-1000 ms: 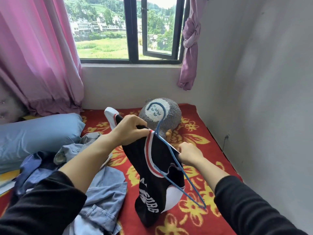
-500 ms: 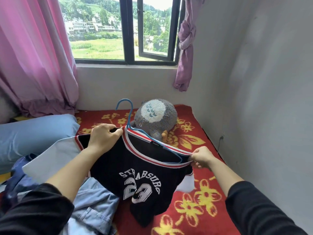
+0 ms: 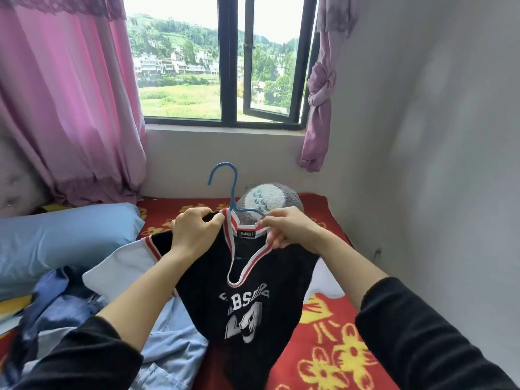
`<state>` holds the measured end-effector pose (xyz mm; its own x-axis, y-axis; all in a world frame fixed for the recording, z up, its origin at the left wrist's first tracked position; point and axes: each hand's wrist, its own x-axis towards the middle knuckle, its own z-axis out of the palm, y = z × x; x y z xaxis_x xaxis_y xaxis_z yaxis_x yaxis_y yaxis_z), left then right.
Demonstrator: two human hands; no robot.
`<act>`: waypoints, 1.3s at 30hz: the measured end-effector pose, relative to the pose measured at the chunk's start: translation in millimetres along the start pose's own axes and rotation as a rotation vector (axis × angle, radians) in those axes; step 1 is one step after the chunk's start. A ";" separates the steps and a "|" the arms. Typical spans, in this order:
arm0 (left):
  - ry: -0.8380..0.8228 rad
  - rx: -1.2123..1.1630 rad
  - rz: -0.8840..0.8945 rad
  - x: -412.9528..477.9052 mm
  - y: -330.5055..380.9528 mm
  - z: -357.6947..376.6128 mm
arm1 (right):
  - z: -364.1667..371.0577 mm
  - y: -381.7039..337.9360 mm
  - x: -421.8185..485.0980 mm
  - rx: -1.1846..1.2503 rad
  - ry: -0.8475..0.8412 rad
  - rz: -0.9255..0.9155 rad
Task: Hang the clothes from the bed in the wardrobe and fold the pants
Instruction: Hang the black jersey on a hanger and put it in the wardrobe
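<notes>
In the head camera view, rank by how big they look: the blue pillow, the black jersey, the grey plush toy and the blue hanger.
1. black jersey, though nearest the camera
2. blue pillow
3. grey plush toy and blue hanger: both partly hidden, not ranked

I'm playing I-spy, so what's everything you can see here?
Black knit jersey with red-and-white trim: one, black, held up in front.
Blue wire hanger: one, blue, in jersey neck, hook up.
Red blanket with yellow flowers: one, spread underneath.
Round grey plush toy: one, grey-white, behind jersey.
Light-blue pillow: one, left side.
Denim clothes: heap, blue, lower left.
Pink curtains: two, flanking window.
Black-framed window: one, far wall.
Left hand: one, grips jersey shoulder.
Right hand: one, fingers pinch jersey collar.
</notes>
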<state>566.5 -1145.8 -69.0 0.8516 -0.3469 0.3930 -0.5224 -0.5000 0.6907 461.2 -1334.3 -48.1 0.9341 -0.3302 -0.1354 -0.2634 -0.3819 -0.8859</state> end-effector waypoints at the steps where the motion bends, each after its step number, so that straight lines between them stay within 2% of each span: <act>1: -0.011 -0.024 0.002 2.3 0.5 -4.9 | 2.5 -8.8 1.7 -0.193 0.035 -0.054; 3: -0.023 -0.033 0.013 7.5 0.2 -17.0 | 4.6 -20.3 5.6 -0.528 0.175 -0.152; 4: -0.025 -0.027 0.019 10.5 -0.6 -24.8 | 4.1 -25.8 5.8 -0.585 0.222 -0.184; 7: -0.006 0.053 0.007 18.4 -11.2 -53.9 | -0.1 -38.4 7.1 -0.695 0.359 -0.269; 10: 0.055 0.065 -0.086 21.2 -33.4 -83.1 | -8.3 -45.2 11.9 -0.772 0.507 -0.318; 16: 0.093 -0.030 -0.143 14.9 -48.5 -109.1 | 4.7 -65.0 19.4 -0.840 0.621 -0.410; 18: 0.095 -0.055 -0.145 12.3 -50.2 -118.4 | 16.4 -78.5 19.1 -0.783 0.591 -0.432; 23: 0.132 -0.063 -0.132 -10.4 -48.7 -148.0 | 56.2 -124.0 0.6 -0.266 0.278 -0.528; 29: 0.258 -0.003 -0.139 -53.9 -28.3 -208.9 | 72.5 -165.0 -23.8 -0.117 0.380 -0.574; 35: 0.306 0.100 -0.298 -151.9 -37.9 -236.4 | 118.7 -157.7 -68.6 -0.081 0.277 -0.632; 39: 0.448 0.076 -0.345 -235.2 -36.6 -261.9 | 142.1 -167.6 -113.1 -0.059 0.191 -0.705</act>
<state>396.7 -838.1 -27.7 0.9000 0.2084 0.3829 -0.1985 -0.5860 0.7856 433.9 -1110.2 52.7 0.8296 -0.1312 0.5428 0.3676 -0.6034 -0.7077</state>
